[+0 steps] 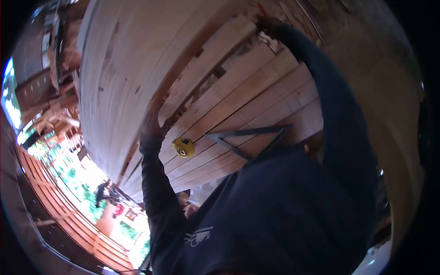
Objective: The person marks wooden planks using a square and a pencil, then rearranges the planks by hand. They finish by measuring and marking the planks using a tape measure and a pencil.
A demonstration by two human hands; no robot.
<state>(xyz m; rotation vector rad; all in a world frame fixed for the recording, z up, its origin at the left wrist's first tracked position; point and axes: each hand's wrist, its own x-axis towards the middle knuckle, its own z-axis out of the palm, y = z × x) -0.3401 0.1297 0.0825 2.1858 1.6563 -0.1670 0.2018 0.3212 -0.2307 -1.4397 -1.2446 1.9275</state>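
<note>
Several long wooden boards [247, 103] lie side by side below me, some with pencil lines across them. My left hand [154, 123] is at the end of one narrower board [208, 68], its fingers wrapped round that end. At the far end of the same board is my right hand [270, 25], dark and blurred, its fingers not clear. A yellow tape measure [184, 148] rests on the boards just beside my left wrist. Nearer my body a dark metal triangular frame [250, 133] lies flat on the boards.
A large stack of wide planks [123, 68] rises just beyond the boards. Wood scraps [298, 18] are at the upper right. At the lower left are orange slats [68, 201] and, farther off, a person in dark clothes [101, 192].
</note>
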